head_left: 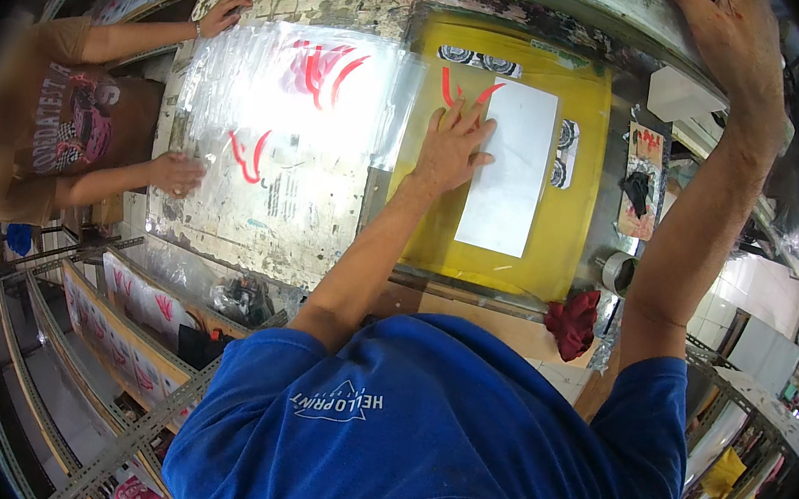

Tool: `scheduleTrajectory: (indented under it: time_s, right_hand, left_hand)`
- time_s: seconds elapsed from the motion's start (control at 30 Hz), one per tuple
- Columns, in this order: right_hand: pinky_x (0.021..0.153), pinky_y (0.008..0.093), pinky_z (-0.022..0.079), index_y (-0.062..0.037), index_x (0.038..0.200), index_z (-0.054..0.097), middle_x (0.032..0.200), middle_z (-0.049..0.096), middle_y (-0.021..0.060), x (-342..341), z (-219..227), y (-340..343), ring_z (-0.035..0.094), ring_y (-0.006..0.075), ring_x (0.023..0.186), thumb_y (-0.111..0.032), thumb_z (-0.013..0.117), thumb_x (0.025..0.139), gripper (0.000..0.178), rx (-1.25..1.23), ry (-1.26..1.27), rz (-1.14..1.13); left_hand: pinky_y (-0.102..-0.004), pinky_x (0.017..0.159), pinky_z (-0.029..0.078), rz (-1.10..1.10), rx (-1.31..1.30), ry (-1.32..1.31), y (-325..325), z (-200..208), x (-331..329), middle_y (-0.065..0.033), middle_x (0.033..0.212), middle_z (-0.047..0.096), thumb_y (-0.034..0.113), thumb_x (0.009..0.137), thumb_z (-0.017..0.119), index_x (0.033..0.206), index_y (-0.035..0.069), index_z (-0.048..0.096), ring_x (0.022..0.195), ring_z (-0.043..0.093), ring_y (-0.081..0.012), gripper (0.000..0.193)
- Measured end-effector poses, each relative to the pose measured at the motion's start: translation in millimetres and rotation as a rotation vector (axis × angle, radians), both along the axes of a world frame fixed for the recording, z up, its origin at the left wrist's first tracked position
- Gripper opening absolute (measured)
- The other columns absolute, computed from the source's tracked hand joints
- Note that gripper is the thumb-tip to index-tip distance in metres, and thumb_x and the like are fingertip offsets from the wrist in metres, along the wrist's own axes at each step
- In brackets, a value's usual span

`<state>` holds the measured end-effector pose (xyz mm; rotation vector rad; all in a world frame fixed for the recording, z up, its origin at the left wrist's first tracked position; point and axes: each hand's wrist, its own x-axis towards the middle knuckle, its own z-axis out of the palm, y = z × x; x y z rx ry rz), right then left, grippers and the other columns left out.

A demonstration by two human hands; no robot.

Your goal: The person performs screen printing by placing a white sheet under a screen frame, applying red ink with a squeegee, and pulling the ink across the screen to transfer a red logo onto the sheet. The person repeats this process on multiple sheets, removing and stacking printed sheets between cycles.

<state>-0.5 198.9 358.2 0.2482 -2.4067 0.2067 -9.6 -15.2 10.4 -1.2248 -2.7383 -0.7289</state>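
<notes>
My left hand [451,146] lies with fingers spread over the left edge of a white sheet [507,198] and the yellow board [563,252] under it. Red curved strokes [451,87] show just beyond its fingertips. High at the right, my right hand [724,35] is beside the end of a long pale frame [590,11]; the upper edge of the picture cuts off its fingers, so their grip is hidden. Left of the board lies a spread of clear plastic sheets [227,85] with red strokes on them.
Across the left end of the paint-stained table [303,239], a co-worker in a brown shirt [53,116] rests one hand [222,15] on the edge and another [177,174] nearer. A dark red cloth [572,326] and a round tin [617,270] sit right. Metal racks [122,435] stand lower left.
</notes>
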Motion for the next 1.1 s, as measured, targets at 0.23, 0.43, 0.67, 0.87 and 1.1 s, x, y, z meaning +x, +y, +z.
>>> scheduleTrajectory:
  time_s: [0.23,0.43,0.67,0.87,1.1]
  right_hand:
    - [0.082,0.0353,0.054,-0.0009,0.113,0.072,0.098,0.075,0.0152,5,18,-4,0.067,0.0238,0.083,-0.018,0.058,0.075,0.044,-0.199,-0.209,-0.011]
    - [0.083,0.0366,0.054,-0.0025,0.113,0.073,0.098,0.074,0.0149,4,4,-4,0.067,0.0245,0.084,-0.020,0.060,0.077,0.042,-0.051,-0.086,-0.022]
    - [0.078,0.0362,0.054,-0.0034,0.113,0.073,0.092,0.074,0.0140,5,1,9,0.067,0.0248,0.081,-0.022,0.061,0.078,0.041,0.021,-0.017,-0.059]
    - [0.056,0.0283,0.051,0.0003,0.112,0.072,0.079,0.074,0.0096,21,-18,1,0.063,0.0168,0.058,-0.021,0.067,0.079,0.040,-0.317,-0.263,-0.012]
    - [0.079,0.0374,0.049,-0.0253,0.123,0.070,0.090,0.068,0.0103,104,-130,-43,0.064,0.0285,0.085,-0.016,0.077,0.078,0.047,-0.180,-0.338,-0.059]
  left_hand:
    - [-0.0583,0.112,0.023,0.016,-0.038,-0.067,9,2,2,-0.0086,0.150,0.043,0.041,0.088,0.069,0.138,0.016,0.054,0.144,0.029,-0.0369,0.059]
    - [-0.0601,0.111,0.020,0.012,-0.023,-0.060,14,-4,6,-0.0103,0.149,0.043,0.042,0.089,0.068,0.139,0.017,0.054,0.145,0.026,-0.0357,0.058]
    - [-0.0635,0.108,0.021,0.004,0.032,0.024,21,0,8,-0.0111,0.147,0.044,0.040,0.087,0.069,0.138,0.014,0.055,0.140,0.031,-0.0371,0.059]
    - [-0.0428,0.101,0.039,0.264,0.905,-0.281,-7,93,20,-0.0082,0.135,0.056,0.043,0.084,0.075,0.145,0.009,0.045,0.125,0.052,-0.0283,0.076]
    - [-0.0354,0.100,0.047,0.556,1.001,-0.854,-78,105,77,-0.0135,0.126,0.060,0.009,0.063,0.093,0.131,-0.005,0.053,0.113,0.058,-0.0181,0.080]
